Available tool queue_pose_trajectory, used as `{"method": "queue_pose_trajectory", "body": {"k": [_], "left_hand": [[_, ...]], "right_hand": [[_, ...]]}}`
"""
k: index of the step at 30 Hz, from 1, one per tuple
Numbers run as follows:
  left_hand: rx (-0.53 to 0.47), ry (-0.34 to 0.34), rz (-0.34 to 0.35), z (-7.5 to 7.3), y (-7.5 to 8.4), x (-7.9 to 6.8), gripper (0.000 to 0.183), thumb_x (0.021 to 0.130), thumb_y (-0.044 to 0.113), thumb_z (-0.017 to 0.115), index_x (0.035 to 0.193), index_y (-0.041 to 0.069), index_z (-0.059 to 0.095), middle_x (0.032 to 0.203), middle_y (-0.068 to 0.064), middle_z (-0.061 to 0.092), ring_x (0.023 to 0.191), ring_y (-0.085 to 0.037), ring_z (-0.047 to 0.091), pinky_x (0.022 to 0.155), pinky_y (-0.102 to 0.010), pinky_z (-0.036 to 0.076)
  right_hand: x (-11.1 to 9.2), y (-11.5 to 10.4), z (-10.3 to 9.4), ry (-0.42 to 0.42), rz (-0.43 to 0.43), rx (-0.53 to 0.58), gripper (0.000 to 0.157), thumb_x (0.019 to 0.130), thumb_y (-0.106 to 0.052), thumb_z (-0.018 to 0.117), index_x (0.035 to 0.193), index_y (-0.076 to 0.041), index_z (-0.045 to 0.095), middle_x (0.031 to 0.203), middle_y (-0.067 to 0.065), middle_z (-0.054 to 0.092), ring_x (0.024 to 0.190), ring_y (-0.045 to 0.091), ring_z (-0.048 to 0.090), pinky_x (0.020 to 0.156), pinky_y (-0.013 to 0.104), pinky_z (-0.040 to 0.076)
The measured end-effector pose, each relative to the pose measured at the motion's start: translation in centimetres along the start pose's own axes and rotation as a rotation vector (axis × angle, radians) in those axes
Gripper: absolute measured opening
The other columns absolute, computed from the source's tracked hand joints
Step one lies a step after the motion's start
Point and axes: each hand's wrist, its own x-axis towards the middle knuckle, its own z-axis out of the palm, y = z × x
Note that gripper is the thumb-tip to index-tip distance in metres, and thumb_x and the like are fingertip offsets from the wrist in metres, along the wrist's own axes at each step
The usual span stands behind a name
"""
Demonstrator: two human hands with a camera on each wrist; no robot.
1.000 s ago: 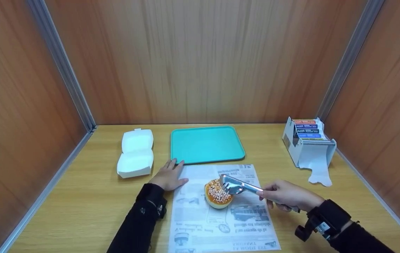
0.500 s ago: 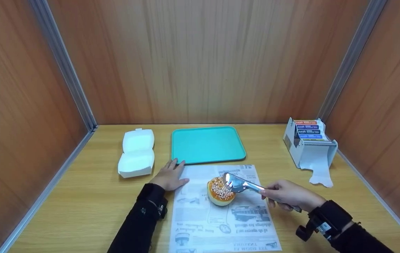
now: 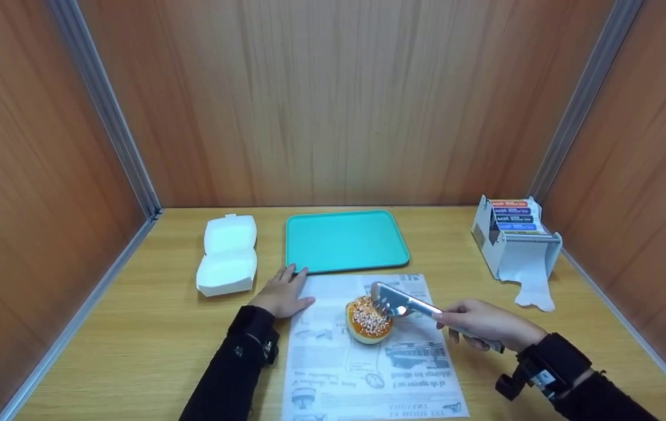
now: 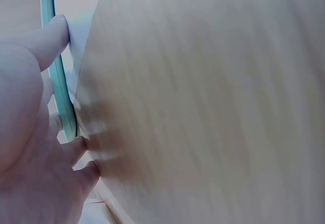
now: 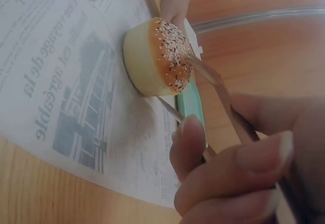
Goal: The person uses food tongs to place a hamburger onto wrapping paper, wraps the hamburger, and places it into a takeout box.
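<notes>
A round bun topped with pale and dark seeds sits on a newspaper-print sheet. My right hand grips metal tongs. In the right wrist view, one arm of the tongs touches the seeded top of the bun; the other reaches its lower edge. How far that lower arm goes under cannot be told. My left hand rests with fingers spread at the sheet's upper left corner, fingertips at the near edge of the turquoise tray.
Left of the tray, a white clamshell box stands with its lid raised. A dispenser with labelled rolls or strips is at the right, a white tongue of paper hanging from it. Wood panels enclose the table.
The bun has shifted slightly right under the tongs. The tongs have turned a little, their far tip rising. My left hand keeps its place.
</notes>
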Motion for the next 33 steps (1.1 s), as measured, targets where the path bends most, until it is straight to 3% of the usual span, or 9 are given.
{"method": "queue_pose_trajectory", "body": {"k": [5, 9, 15, 19, 22, 24, 27, 33], "left_hand": [[-0.013, -0.008, -0.008, -0.3, -0.3, 0.0, 0.073, 0.111, 0.038, 0.055, 0.168, 0.004, 0.027, 0.173, -0.031, 0.017, 0.160, -0.050, 0.015, 0.127, -0.062, 0.020], [0.004, -0.008, -0.011, -0.4, -0.4, 0.0, 0.072, 0.111, 0.039, 0.054, 0.169, 0.005, 0.026, 0.173, -0.030, 0.017, 0.160, -0.050, 0.015, 0.127, -0.062, 0.020], [0.015, 0.000, -0.016, -0.4, -0.5, -0.2, 0.073, 0.111, 0.039, 0.055, 0.168, 0.004, 0.028, 0.172, -0.031, 0.018, 0.160, -0.050, 0.015, 0.128, -0.061, 0.020], [0.019, -0.007, -0.018, 0.2, -0.5, -0.3, 0.072, 0.111, 0.038, 0.055, 0.168, 0.003, 0.028, 0.172, -0.031, 0.018, 0.160, -0.050, 0.015, 0.128, -0.060, 0.019], [0.012, -0.016, -0.012, 0.7, -0.3, -0.3, 0.072, 0.111, 0.039, 0.054, 0.168, 0.004, 0.027, 0.173, -0.031, 0.018, 0.160, -0.050, 0.014, 0.128, -0.060, 0.019], [0.010, -0.019, -0.006, 1.0, 0.0, -0.1, 0.073, 0.111, 0.041, 0.054, 0.169, 0.005, 0.027, 0.173, -0.030, 0.017, 0.160, -0.050, 0.014, 0.128, -0.060, 0.019], [0.002, -0.005, -0.002, 0.9, 0.2, 0.1, 0.073, 0.111, 0.042, 0.054, 0.169, 0.006, 0.027, 0.173, -0.029, 0.018, 0.160, -0.049, 0.015, 0.128, -0.059, 0.019], [0.006, 0.010, 0.000, 0.1, 0.2, 0.1, 0.073, 0.111, 0.041, 0.055, 0.168, 0.004, 0.028, 0.173, -0.030, 0.019, 0.159, -0.050, 0.017, 0.127, -0.061, 0.021]], "right_hand": [[0.3, -0.3, -0.8, 0.027, -0.035, -0.001, 0.053, 0.109, -0.045, 0.058, 0.131, 0.002, 0.068, 0.087, 0.003, 0.067, 0.054, 0.008, 0.047, 0.050, 0.020, 0.037], [1.6, -0.5, -1.7, 0.148, -0.023, -0.039, 0.058, 0.107, -0.052, 0.059, 0.136, -0.002, 0.066, 0.093, 0.007, 0.067, 0.060, 0.013, 0.050, 0.054, 0.023, 0.039], [6.5, 0.4, -2.9, 0.396, -0.038, -0.152, 0.050, 0.108, -0.050, 0.059, 0.132, -0.006, 0.064, 0.104, 0.014, 0.069, 0.077, 0.024, 0.060, 0.059, 0.029, 0.043], [10.1, 1.3, -3.3, 0.495, -0.086, -0.252, 0.049, 0.111, -0.039, 0.058, 0.141, 0.000, 0.060, 0.120, 0.020, 0.069, 0.102, 0.032, 0.064, 0.082, 0.041, 0.053], [12.0, 1.7, -3.5, 0.520, -0.068, -0.284, 0.058, 0.112, -0.036, 0.058, 0.153, 0.003, 0.050, 0.140, 0.025, 0.063, 0.125, 0.038, 0.060, 0.106, 0.054, 0.049], [13.1, 1.8, -3.7, 0.524, -0.049, -0.284, 0.061, 0.112, -0.035, 0.057, 0.156, 0.005, 0.046, 0.148, 0.026, 0.057, 0.135, 0.040, 0.055, 0.115, 0.059, 0.042], [14.3, 1.8, -4.1, 0.524, -0.022, -0.290, 0.062, 0.112, -0.035, 0.056, 0.158, 0.004, 0.044, 0.152, 0.027, 0.053, 0.139, 0.042, 0.051, 0.117, 0.061, 0.038], [15.7, 1.7, -3.9, 0.583, -0.053, -0.430, 0.060, 0.111, -0.033, 0.059, 0.157, 0.004, 0.047, 0.149, 0.028, 0.053, 0.138, 0.047, 0.050, 0.112, 0.064, 0.040]]}}
